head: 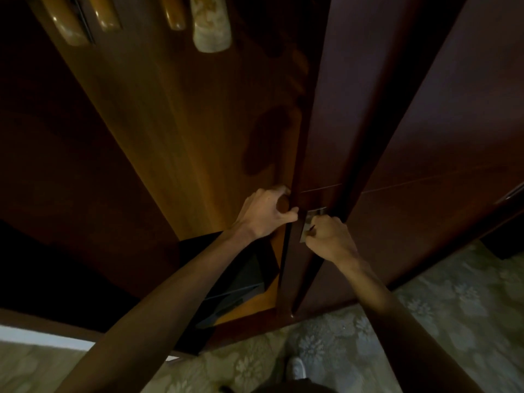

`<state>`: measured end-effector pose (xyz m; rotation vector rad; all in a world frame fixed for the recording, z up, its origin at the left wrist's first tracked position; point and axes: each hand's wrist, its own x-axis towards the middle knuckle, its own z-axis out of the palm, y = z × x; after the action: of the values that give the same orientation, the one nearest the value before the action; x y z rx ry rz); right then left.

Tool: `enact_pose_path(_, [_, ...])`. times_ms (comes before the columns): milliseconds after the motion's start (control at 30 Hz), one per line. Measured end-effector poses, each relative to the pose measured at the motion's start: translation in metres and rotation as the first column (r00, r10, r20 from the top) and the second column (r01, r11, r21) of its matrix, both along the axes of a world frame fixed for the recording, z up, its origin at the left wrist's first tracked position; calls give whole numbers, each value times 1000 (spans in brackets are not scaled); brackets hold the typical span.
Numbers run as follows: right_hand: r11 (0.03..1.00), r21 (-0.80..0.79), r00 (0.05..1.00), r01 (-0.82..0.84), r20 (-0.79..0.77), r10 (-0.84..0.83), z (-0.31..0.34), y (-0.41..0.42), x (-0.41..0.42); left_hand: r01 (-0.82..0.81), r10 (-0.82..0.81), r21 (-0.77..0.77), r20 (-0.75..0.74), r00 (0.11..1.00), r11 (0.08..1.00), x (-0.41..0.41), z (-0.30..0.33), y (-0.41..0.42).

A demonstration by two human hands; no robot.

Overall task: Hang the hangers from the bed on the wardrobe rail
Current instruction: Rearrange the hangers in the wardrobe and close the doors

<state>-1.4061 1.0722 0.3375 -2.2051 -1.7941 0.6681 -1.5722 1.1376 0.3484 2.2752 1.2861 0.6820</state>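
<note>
A dim bedroom with patterned carpet fronts a dark wardrobe. Hangers already hang high at the left inside; the bed is out of view. The left hand curls round the door edge, and the right hand pinches the metal handle. If the door swings shut, the left fingers could get trapped.

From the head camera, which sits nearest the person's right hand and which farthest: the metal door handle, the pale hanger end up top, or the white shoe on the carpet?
From the right hand:
1. Metal door handle: gripped in its fingers, on the door edge.
2. White shoe: below, on the patterned carpet.
3. Pale hanger end: far up, inside the open wardrobe at upper left.
</note>
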Motion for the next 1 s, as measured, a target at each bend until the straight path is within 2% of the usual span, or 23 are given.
enact_pose_path(200, [993, 106, 997, -56, 53, 51, -4, -4, -21, -20, 36, -222, 69, 997, 975, -31, 0, 2])
enact_pose_path(333, [988, 121, 994, -94, 72, 86, -5, -6, -37, -138, 108, -286, -120, 987, 948, -44, 0, 2])
enact_pose_path(433, [983, 125, 989, -134, 85, 124, -7, -7, -50, -180, 143, -341, -133, 981, 923, -53, -2, 1])
enact_pose_path(800, [948, 114, 951, -298, 120, 284, -10, -11, -112, -310, 231, -377, -241, 943, 873, -122, -13, -11])
enact_pose_path(1000, [922, 90, 923, -377, 118, 366, -10, -11, -154, -386, 332, -387, -199, 922, 838, -167, -19, -26])
